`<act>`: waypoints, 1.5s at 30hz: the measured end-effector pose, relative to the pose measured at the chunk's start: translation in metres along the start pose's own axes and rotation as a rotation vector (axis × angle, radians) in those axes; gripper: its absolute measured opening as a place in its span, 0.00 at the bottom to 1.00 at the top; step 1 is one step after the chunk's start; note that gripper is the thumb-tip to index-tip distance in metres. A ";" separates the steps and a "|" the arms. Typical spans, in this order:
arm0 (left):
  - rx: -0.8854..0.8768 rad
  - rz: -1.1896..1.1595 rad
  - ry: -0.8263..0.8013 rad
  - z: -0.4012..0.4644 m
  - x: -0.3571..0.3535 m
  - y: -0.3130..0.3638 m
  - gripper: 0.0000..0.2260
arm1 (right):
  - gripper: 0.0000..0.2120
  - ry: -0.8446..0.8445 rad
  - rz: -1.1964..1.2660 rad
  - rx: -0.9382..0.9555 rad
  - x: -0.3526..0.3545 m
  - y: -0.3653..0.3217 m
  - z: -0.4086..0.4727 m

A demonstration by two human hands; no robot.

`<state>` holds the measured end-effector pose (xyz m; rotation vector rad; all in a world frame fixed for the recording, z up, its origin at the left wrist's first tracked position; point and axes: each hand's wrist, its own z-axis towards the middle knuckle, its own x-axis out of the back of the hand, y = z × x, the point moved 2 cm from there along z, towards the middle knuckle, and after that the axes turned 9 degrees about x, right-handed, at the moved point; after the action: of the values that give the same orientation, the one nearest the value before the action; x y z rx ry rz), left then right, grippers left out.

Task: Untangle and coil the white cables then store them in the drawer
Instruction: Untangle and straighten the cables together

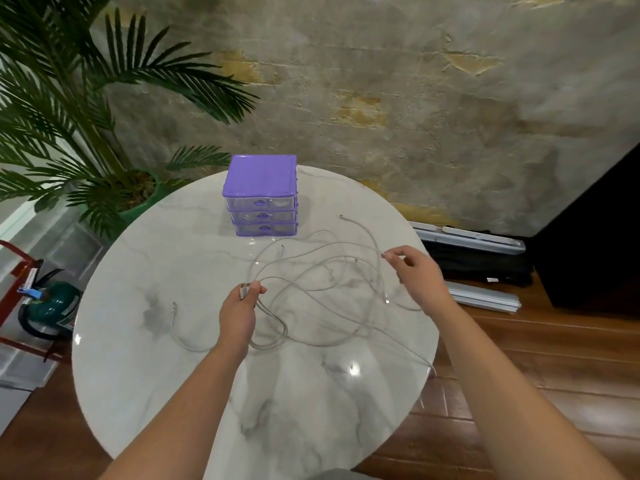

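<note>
Left hand (pixel 239 315) pinches a connector end, anchoring one strand | right hand (pixel 417 275) apparently pinches another | white cables (pixel 322 292) tangled on marble table (pixel 173 341) before shut purple drawer unit (pixel 260 195).

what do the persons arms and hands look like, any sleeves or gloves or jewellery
Both forearms are bare from the bottom edge of the picture to the wrists, with no sleeve in view. The left hand and the right hand wear no gloves. No watch, bracelet or ring shows on either, though the picture is too soft to rule out a thin ring.
</note>
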<state>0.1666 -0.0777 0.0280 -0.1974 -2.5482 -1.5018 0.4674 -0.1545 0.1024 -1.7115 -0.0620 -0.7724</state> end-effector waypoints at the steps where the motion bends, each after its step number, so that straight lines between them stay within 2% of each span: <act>1: 0.007 0.001 0.017 0.001 0.000 -0.002 0.11 | 0.08 0.029 -0.065 0.015 0.009 -0.001 0.001; 9: 0.034 -0.057 0.092 0.001 -0.008 -0.007 0.11 | 0.13 0.006 -0.488 -0.030 0.050 -0.010 -0.015; 21: 0.035 -0.114 0.044 -0.010 -0.028 0.003 0.11 | 0.29 0.091 -0.947 -0.125 0.074 -0.001 -0.026; 23: 0.035 -0.125 0.041 -0.012 -0.030 0.006 0.11 | 0.27 0.069 -0.951 -0.108 0.074 0.004 -0.026; 28: 0.027 -0.120 0.036 -0.011 -0.028 0.006 0.11 | 0.18 -0.047 -0.752 -0.118 0.066 0.032 -0.027; 33: 0.013 -0.122 0.034 -0.010 -0.025 0.005 0.11 | 0.18 -0.230 -0.654 -0.216 0.041 0.076 -0.025; 37: 0.015 -0.095 0.039 -0.009 -0.022 0.006 0.11 | 0.12 -0.289 -0.576 -0.201 0.021 0.098 -0.034; 42: 0.051 -0.128 0.014 -0.010 -0.016 0.009 0.12 | 0.11 -0.339 -0.555 -0.139 0.002 0.107 -0.048; 45: 0.064 -0.149 -0.022 -0.012 -0.012 0.013 0.12 | 0.11 -0.395 -0.638 -0.179 -0.004 0.104 -0.048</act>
<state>0.1823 -0.0827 0.0421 -0.0156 -2.6771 -1.4723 0.4870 -0.2272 0.0156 -2.0189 -0.8657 -0.9003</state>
